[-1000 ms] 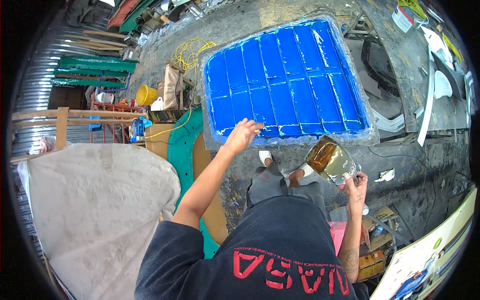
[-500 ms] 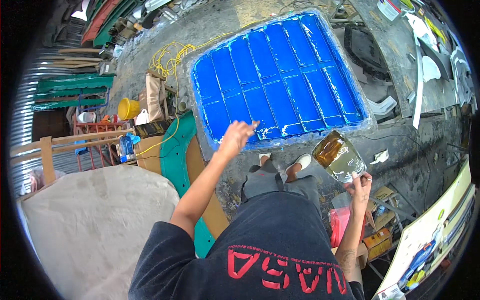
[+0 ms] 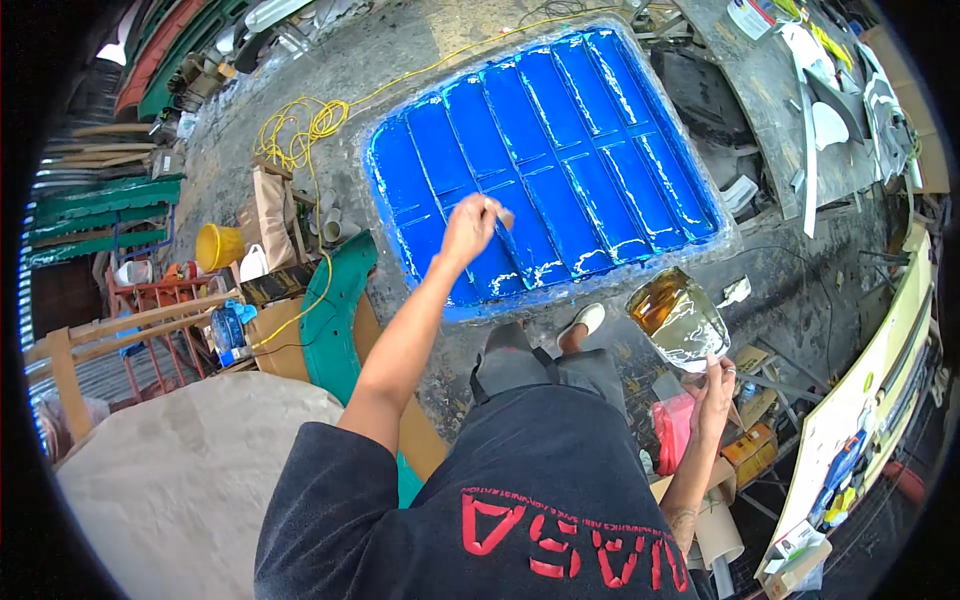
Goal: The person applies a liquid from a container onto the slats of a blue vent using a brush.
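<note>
Brush (image 3: 503, 215), pinched in the left hand (image 3: 468, 228), meets the blue panel (image 3: 545, 160) at upper centre, bristles down to spread. Right hand (image 3: 712, 390) grips a resin tub (image 3: 677, 318) at centre right, tilted within reach.

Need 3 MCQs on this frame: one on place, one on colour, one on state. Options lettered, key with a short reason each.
1. Where is the left hand?
A. over the near edge of the ribbed blue moulded panel
B. on the yellow bucket
C. on the grey concrete floor

2. What colour is the coiled cable lying left of the panel?
A. red
B. yellow
C. black

3. How does the right hand stand?
A. empty and open
B. resting flat on the panel
C. gripping a clear plastic container of amber liquid

Key: 1 A, the hand with a small brush-like tool sits over the panel's near edge. 2 B, the coil is plainly yellow. 3 C, its fingers close under the container, held clear of the panel.
</note>
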A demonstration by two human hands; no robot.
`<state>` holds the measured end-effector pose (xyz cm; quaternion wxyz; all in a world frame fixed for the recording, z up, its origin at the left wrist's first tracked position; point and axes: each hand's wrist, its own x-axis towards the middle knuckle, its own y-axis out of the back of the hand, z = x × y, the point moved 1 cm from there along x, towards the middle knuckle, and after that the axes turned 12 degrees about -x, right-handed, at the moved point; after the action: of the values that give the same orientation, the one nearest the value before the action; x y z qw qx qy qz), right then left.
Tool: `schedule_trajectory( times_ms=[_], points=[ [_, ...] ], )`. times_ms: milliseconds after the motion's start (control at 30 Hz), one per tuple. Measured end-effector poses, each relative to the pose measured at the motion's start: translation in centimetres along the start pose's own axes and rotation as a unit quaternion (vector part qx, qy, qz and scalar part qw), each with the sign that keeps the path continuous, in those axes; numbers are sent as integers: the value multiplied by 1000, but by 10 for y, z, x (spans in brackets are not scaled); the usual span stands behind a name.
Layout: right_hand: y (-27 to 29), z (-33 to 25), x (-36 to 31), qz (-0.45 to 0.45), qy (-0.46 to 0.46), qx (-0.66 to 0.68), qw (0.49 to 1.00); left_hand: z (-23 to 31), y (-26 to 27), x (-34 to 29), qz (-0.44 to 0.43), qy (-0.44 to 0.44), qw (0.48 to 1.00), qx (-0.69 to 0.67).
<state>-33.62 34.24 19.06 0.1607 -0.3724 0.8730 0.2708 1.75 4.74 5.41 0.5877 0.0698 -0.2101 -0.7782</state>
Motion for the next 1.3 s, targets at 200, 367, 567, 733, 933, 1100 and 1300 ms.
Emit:
schedule_trajectory(
  times_ms=[200, 367, 567, 733, 933, 1100, 1300],
  points=[
    [12, 32, -12, 61, -17, 62, 996, 20, -28, -34, -150, -112, 956, 226],
    [-1, 23, -34, 57, -27, 124, 990, 50, -36, -73, -268, -84, 958, 57],
    [-5, 22, -40, 79, -21, 96, 992, -7, -16, 2, -37, -2, 996, -77],
    [-8, 30, -44, 96, -23, 113, 989, 23, -38, 3, -41, -179, 982, 39],
    [3, 56, -36, 77, -43, 127, 988, 63, -89, -87, -191, -200, 948, 159],
    [11, 55, -32, 68, -52, 98, 992, 76, -89, -85, -194, -163, 966, 48],
    [24, 47, -11, 16, -38, 68, 997, 1, -73, -6, -29, 21, 996, -77]
  ],
)
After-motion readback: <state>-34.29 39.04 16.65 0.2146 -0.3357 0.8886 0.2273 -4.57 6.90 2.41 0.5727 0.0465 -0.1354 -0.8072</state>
